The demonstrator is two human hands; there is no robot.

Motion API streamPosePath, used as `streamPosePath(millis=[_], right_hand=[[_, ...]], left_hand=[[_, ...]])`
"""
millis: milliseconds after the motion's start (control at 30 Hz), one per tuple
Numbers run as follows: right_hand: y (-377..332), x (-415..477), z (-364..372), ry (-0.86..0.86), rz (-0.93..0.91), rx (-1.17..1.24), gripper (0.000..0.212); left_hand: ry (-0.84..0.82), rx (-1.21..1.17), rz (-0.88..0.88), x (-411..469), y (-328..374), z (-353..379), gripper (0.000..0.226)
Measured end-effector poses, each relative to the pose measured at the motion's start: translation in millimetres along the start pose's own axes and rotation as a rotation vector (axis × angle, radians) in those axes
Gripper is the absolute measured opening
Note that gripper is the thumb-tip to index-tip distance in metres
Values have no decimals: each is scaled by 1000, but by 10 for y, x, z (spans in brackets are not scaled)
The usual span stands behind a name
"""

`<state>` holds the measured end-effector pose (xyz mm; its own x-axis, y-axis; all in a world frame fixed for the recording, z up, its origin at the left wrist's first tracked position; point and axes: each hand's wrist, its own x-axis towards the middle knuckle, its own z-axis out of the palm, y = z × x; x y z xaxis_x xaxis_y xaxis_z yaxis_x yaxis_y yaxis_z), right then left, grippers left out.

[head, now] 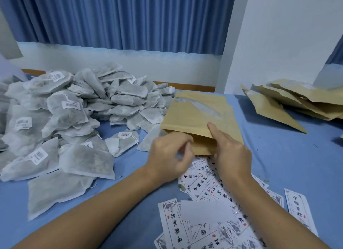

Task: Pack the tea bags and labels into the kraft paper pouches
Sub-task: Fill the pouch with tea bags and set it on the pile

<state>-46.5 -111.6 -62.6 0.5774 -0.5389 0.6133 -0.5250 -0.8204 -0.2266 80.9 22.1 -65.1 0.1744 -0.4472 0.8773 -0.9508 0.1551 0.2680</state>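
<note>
Filling step, we judged: our right hand (pixel 230 152) gripped the mouth of the kraft paper pouch (pixel 194 115) at mid-table, our left hand (pixel 168 154) curled beside it, its pinch indiscernible; next we needed one of the tea bags (pixel 74 109) piled at the left edge.

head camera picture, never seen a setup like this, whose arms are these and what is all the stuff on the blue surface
No machine here: a person wears a camera on the head, so this one picture looks down at their own bare arms. On the blue cloth-covered table lie a heap of grey-white mesh tea bags on the left, scattered white printed paper labels nearest the person, and a stack of flat brown kraft paper pouches far right. The right hand grips the open mouth of one more brown kraft pouch, index finger on top. The left hand is curled at that opening; it is blurred, so whether it holds anything is unclear.
</note>
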Motion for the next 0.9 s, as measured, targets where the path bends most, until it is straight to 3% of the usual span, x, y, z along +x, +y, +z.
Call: streamPosePath(millis=[100,167,200,267,333,367,467,567,633,667,733,833,900], right_hand=[[8,-11,7,36,22,23,92],[15,-21,21,47,18,22,92],[19,-22,28,50,20,22,92],[21,-13,41,65,33,16,91],[17,-11,61,94,37,16,89],[19,-12,67,105,34,15,88],[36,-12,71,98,42,16,88],[48,-11,70,97,57,18,87],[34,-16,64,99,67,28,86],[20,-21,61,97,74,32,85],[-1,-20,48,80,80,37,83],[-2,-24,17,15,87,56,78],[3,-34,-1,4,112,147,71]], left_hand=[[254,-50,-199,70,-116,-203,17],[208,34,-336,53,-277,-286,20],[121,66,-453,47,-348,-305,23],[-214,217,-634,14,-449,-277,31],[-535,416,-648,-16,-450,-209,37],[-568,443,-639,-30,-441,-175,36],[-341,279,-657,-70,-386,-105,28],[164,-4,-732,19,-269,-115,33],[450,-94,-526,108,-203,-211,37],[472,-85,-371,117,-198,-256,38],[348,-28,-90,75,-173,-309,36],[16,30,208,-47,-32,-220,16],[-238,38,287,-84,68,-102,15]])
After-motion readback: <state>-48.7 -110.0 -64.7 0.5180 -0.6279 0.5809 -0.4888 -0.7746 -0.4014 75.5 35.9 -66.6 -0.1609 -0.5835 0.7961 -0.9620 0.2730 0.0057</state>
